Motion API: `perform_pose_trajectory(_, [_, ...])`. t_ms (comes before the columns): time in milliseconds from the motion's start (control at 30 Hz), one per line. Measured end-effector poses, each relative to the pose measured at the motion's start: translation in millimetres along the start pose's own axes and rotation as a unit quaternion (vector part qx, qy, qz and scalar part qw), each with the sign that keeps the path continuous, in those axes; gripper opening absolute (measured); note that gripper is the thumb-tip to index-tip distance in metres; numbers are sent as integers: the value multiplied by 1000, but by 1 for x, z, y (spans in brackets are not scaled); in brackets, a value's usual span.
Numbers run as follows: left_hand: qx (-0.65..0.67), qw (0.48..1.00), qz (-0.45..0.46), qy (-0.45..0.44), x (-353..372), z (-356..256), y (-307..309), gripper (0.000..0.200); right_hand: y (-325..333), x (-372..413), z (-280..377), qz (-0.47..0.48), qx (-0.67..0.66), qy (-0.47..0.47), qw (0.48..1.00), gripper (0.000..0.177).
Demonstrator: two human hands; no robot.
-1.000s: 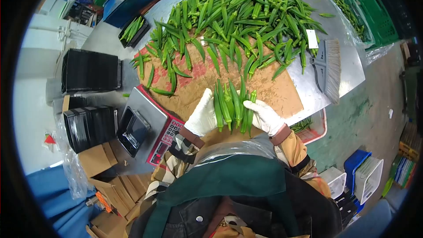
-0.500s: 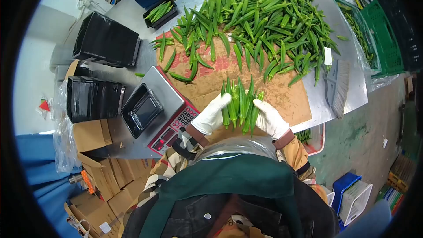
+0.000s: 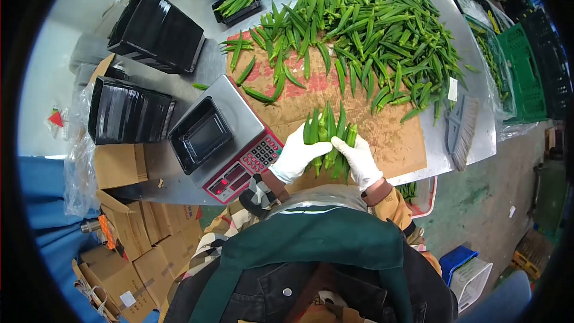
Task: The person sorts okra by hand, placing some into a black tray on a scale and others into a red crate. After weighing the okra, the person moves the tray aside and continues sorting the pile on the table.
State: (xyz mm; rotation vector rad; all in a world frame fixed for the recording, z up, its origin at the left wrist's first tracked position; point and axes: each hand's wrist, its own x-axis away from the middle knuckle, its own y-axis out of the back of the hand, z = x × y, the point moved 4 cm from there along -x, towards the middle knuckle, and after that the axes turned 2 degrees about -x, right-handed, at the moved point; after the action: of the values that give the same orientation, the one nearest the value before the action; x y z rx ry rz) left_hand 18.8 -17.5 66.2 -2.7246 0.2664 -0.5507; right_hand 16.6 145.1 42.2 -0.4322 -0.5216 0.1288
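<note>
Between my two white-gloved hands is a bunch of several okra pods, their tips pointing away from me over the cardboard sheet. My left hand grips the bunch from the left side, its thumb laid across the pods. From the right, my right hand closes on the same bunch, thumb also across the front. The two thumbs nearly meet. Beyond them a large heap of okra covers the far part of the cardboard. To the left, a black plastic tray sits on a digital scale.
Two stacks of black trays stand on the metal table at left. A small tray of okra lies at the back. A grey brush rests at the right edge, near a green crate. Cardboard boxes are below left.
Both hands have closed in on the okra, thumbs now across the pods, and the bunch is drawn tighter together. The camera view has shifted slightly.
</note>
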Motion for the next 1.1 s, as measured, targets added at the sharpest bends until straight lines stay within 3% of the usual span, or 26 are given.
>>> perform_pose_trajectory(100, [-64, 997, -18, -50, -1, 7, -11, 65, 8, 1, 3, -40, 98, 52, 993, 24])
perform_pose_trajectory(200, [46, 997, 35, 47, -3, 6, -19, 65, 19, 17, 22, -43, 102, -1, 994, 22])
perform_pose_trajectory(233, [96, 988, 66, 100, -5, 15, -19, 64, 20, 25, 30, -43, 33, -16, 998, 22])
perform_pose_trajectory(333, [150, 971, 107, 153, -14, 35, -32, 63, 39, 44, 44, -48, 88, 13, 995, 25])
perform_pose_trajectory(400, [152, 969, 119, 155, -13, 22, -43, 64, 67, 71, 55, -18, 100, -57, 993, 30])
perform_pose_trajectory(467, [158, 968, 125, 148, -14, 6, -46, 68, 137, 100, 44, 5, 136, -119, 984, 33])
perform_pose_trajectory(533, [181, 964, 126, 146, -14, 5, -40, 69, 189, 126, 60, -81, 277, -202, 936, 36])
perform_pose_trajectory(600, [173, 965, 121, 153, -15, 7, -35, 70, 274, 127, 38, -201, 491, -63, 845, 32])
perform_pose_trajectory(633, [159, 968, 115, 159, -15, 7, -34, 70, 271, 117, 56, -224, 488, -13, 844, 25])
perform_pose_trajectory(667, [145, 970, 108, 165, -14, 7, -33, 70, 257, 103, 72, -258, 317, 30, 912, 17])
perform_pose_trajectory(700, [132, 970, 115, 167, -13, 6, -35, 72, 277, 83, 67, -301, 258, 3, 918, 17])
perform_pose_trajectory(733, [123, 971, 114, 172, -11, 5, -37, 73, 285, 57, 64, -339, 229, 59, 910, 15])
perform_pose_trajectory(767, [113, 971, 114, 177, -9, 4, -39, 73, 254, 42, 89, -389, 284, 14, 876, 19])
perform_pose_trajectory(800, [103, 971, 113, 182, -7, 5, -40, 74, 266, 10, 76, -374, 198, 88, 902, 22])
perform_pose_trajectory(867, [89, 974, 98, 184, -4, 4, -40, 75, 270, -46, 67, -392, 202, 106, 891, 29])
perform_pose_trajectory(967, [75, 978, 67, 182, -2, 2, -36, 75, 289, -108, 47, -470, 313, 192, 803, 40])
perform_pose_trajectory(1000, [76, 979, 61, 181, -1, 1, -33, 75, 291, -112, 44, -520, 378, 159, 749, 40])
perform_pose_trajectory(1067, [77, 979, 51, 180, 1, -1, -27, 75, 294, -104, 42, -441, 262, 156, 844, 34])
perform_pose_trajectory(1100, [80, 980, 50, 174, -1, 0, -24, 75, 293, -92, 45, -410, 210, 101, 882, 31])
